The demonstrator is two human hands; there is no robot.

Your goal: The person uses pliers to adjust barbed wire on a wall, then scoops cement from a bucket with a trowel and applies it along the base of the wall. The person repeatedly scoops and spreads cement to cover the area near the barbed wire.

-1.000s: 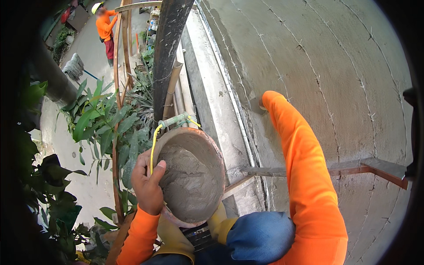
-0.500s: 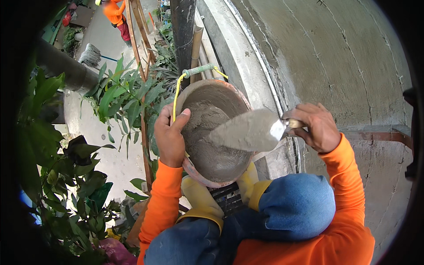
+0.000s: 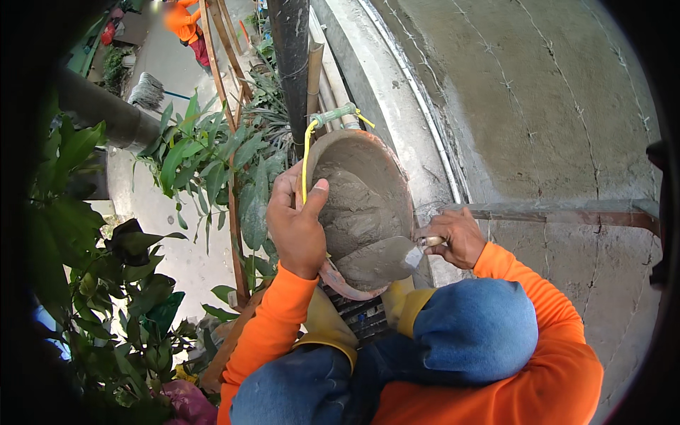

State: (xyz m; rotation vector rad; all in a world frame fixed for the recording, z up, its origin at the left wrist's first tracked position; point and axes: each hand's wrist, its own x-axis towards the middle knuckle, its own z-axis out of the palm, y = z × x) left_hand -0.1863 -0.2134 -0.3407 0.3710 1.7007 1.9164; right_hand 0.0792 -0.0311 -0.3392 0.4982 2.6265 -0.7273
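Wet grey mortar (image 3: 352, 209) fills much of a tilted bucket (image 3: 401, 166) between my knees. The bucket's handle, a yellow rope with a green grip (image 3: 333, 114), lies over its far rim. My left hand (image 3: 296, 223) clasps the left rim, thumb inside and fingers wrapped behind. In my right hand (image 3: 455, 239) is the wooden handle of a trowel (image 3: 379, 262). The blade lies low in the bucket against the mortar near its close side, its tip hard to make out from the mortar.
Barbed-wire strands (image 3: 506, 83) cross in front of the grey surface at right. A rusty metal bar (image 3: 567, 214) juts there. A dark post (image 3: 291, 64) rises beyond the bucket. Leafy plants (image 3: 120, 283) crowd the left. Far off, a person in orange (image 3: 183, 25) stands near a mop (image 3: 146, 91).
The trowel has come down from above the mortar into the bucket's near part, my right hand moving left and closer. My left hand and the bucket have shifted slightly right, the bucket tilting more.
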